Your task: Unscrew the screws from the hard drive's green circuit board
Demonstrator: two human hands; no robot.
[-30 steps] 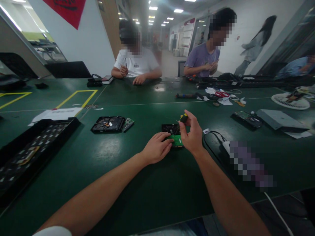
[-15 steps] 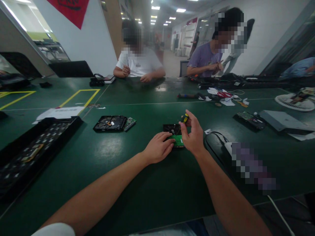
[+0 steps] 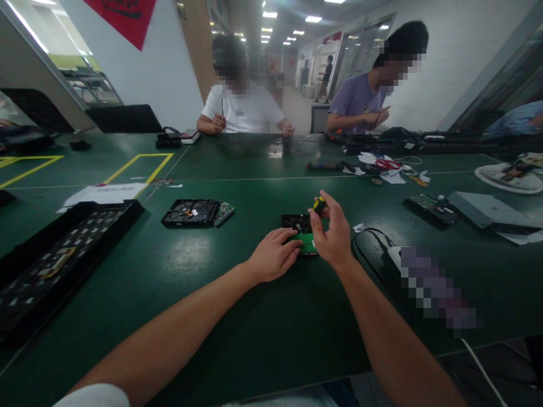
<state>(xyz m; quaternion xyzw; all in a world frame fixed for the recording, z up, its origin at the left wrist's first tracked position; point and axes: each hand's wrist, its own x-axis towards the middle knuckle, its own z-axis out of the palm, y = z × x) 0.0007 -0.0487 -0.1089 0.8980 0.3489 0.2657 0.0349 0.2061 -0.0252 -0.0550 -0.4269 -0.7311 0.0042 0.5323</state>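
Observation:
A hard drive (image 3: 296, 223) lies on the green table in front of me, its black casing at the far side and a green circuit board (image 3: 307, 244) at the near side. My left hand (image 3: 275, 255) holds it from the left, fingertips resting on the board. Above the drive's right side, my right hand (image 3: 333, 234) grips a small screwdriver (image 3: 319, 204) with a yellow and black handle between thumb and fingers. I cannot make out the screwdriver's shaft or tip.
Left of my hands lie another hard drive (image 3: 190, 213), a loose circuit board (image 3: 224, 213) and a long black tray (image 3: 63, 260). To the right are a power strip (image 3: 396, 257), a further drive (image 3: 432, 208) and a grey metal box (image 3: 494, 210). Two people sit across the table.
My hands stay almost in place, with the screwdriver handle turned slightly in my right fingers. Across the table, the person in white has moved a hand to the right.

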